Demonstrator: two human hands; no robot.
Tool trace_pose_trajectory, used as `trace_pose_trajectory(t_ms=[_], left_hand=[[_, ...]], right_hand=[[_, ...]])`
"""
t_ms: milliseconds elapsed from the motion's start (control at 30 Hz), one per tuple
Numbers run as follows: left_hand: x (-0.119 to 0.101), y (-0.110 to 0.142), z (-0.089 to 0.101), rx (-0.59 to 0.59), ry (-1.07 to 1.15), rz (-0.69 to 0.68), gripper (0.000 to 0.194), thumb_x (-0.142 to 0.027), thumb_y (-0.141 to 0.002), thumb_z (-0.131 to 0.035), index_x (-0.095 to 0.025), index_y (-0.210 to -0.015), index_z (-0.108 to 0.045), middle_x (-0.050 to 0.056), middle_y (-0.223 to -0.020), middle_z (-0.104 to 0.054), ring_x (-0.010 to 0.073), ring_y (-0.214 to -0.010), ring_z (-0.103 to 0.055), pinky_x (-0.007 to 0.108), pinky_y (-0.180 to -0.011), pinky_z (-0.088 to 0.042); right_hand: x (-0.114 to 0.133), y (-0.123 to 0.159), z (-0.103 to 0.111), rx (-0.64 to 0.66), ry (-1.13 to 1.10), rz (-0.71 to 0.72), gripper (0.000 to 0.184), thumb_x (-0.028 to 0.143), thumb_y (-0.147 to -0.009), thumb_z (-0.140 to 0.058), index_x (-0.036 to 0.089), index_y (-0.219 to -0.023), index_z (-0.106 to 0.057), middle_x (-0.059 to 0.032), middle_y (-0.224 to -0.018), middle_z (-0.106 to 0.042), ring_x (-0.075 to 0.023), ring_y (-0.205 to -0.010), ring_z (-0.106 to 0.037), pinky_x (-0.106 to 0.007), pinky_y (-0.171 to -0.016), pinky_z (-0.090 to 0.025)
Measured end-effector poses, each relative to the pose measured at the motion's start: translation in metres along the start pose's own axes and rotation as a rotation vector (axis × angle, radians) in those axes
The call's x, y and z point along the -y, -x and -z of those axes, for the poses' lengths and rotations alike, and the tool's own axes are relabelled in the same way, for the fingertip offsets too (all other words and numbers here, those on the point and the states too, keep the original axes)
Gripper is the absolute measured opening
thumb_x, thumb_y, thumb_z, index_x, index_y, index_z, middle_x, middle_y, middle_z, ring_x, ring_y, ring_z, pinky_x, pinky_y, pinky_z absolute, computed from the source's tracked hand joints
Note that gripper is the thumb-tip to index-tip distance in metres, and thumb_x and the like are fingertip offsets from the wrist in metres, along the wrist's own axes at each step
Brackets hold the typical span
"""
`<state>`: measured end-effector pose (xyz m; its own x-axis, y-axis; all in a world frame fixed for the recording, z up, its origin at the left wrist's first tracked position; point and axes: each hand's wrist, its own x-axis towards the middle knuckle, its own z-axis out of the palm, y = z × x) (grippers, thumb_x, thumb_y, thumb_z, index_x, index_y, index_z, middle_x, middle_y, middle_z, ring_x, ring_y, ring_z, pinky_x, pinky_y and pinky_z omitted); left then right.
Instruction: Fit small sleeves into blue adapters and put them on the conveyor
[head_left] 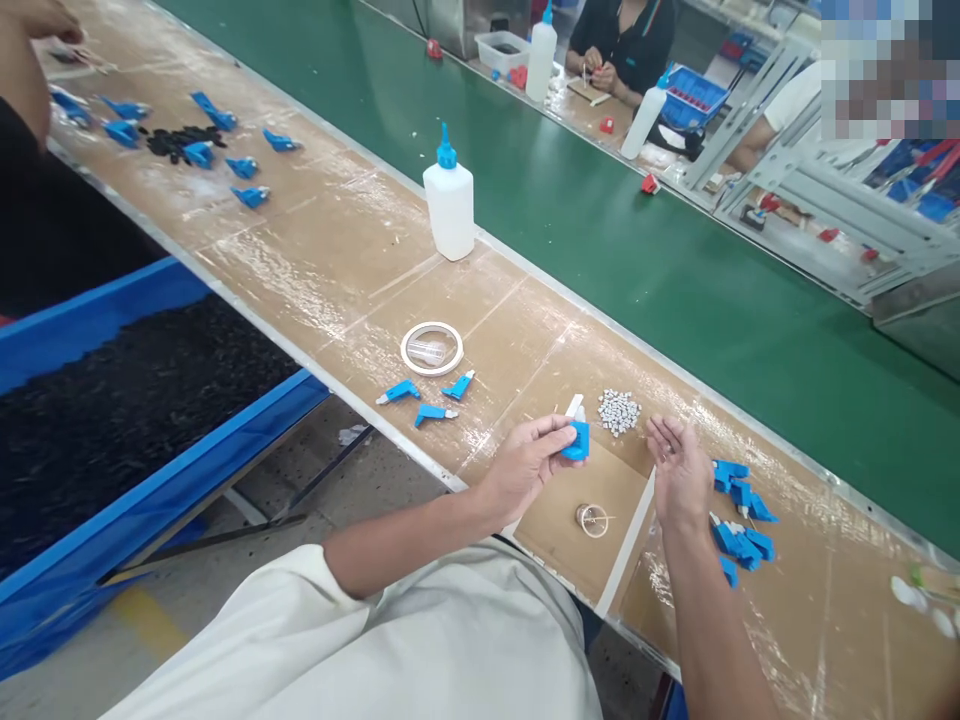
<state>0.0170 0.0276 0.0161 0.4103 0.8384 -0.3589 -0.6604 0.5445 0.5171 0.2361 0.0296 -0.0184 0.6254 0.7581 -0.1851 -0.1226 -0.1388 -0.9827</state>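
My left hand (529, 462) pinches a small blue plastic part (576, 437) with a white tip above the brown workbench (315, 250). My right hand (677, 468) hovers just to its right, palm up, fingers loosely curled, nothing visible in it. A small heap of grey-white pellets (619, 411) lies beyond the two hands. A pile of several blue parts (739, 520) sits right of my right hand. A small clear ring (593, 520) lies on the bench below the hands.
Three blue parts (427, 398) and a white tape ring (431, 348) lie to the left. A white glue bottle with blue cap (448, 203) stands farther back. A green conveyor belt (600, 220) runs beyond; other people work across it. A blue bin of black pieces (112, 400) sits left.
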Motion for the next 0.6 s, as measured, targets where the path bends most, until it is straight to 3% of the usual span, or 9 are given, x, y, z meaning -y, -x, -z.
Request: trace_pose_trajectory(t_ms=[167, 300, 400, 600], left_hand=[[-0.001, -0.001, 0.013, -0.046, -0.023, -0.033, 0.042, -0.041, -0.064, -0.091, -0.01, -0.083, -0.07, 0.001, -0.073, -0.064, 0.0099, -0.068, -0.06, 0.022, -0.067, -0.046], [-0.005, -0.002, 0.02, -0.08, -0.066, -0.069, 0.043, -0.043, -0.064, -0.09, -0.011, -0.083, -0.07, 0.001, -0.072, -0.063, 0.01, -0.069, -0.059, 0.022, -0.067, -0.045], [-0.006, -0.003, 0.02, -0.07, -0.094, -0.051, 0.045, -0.046, -0.062, -0.09, -0.011, -0.08, -0.069, 0.001, -0.073, -0.062, 0.0098, -0.069, -0.058, 0.022, -0.065, -0.043], [-0.007, -0.006, 0.02, -0.034, -0.115, -0.014, 0.042, -0.046, -0.065, -0.088, -0.012, -0.078, -0.067, 0.001, -0.074, -0.06, 0.0095, -0.068, -0.054, 0.024, -0.066, -0.042]], right_hand=[[0.002, -0.031, 0.008, 0.049, 0.238, 0.086, 0.044, 0.063, -0.076, -0.063, 0.022, -0.091, -0.071, -0.0058, -0.104, -0.076, -0.024, -0.111, -0.07, -0.042, -0.1, -0.054], [0.023, -0.053, 0.018, 0.137, 0.535, 0.09, 0.03, 0.045, -0.066, -0.075, 0.02, -0.082, -0.072, -0.0037, -0.077, -0.074, -0.0223, -0.079, -0.072, -0.036, -0.079, -0.058], [0.032, -0.066, 0.01, 0.249, 0.746, 0.039, 0.019, 0.035, -0.064, -0.075, 0.018, -0.069, -0.07, -0.0031, -0.061, -0.07, -0.0196, -0.06, -0.067, -0.031, -0.063, -0.054], [0.038, -0.07, -0.016, 0.336, 1.087, 0.043, 0.016, 0.031, -0.071, -0.065, 0.019, -0.061, -0.069, -0.0013, -0.051, -0.065, -0.0167, -0.051, -0.059, -0.026, -0.054, -0.04]])
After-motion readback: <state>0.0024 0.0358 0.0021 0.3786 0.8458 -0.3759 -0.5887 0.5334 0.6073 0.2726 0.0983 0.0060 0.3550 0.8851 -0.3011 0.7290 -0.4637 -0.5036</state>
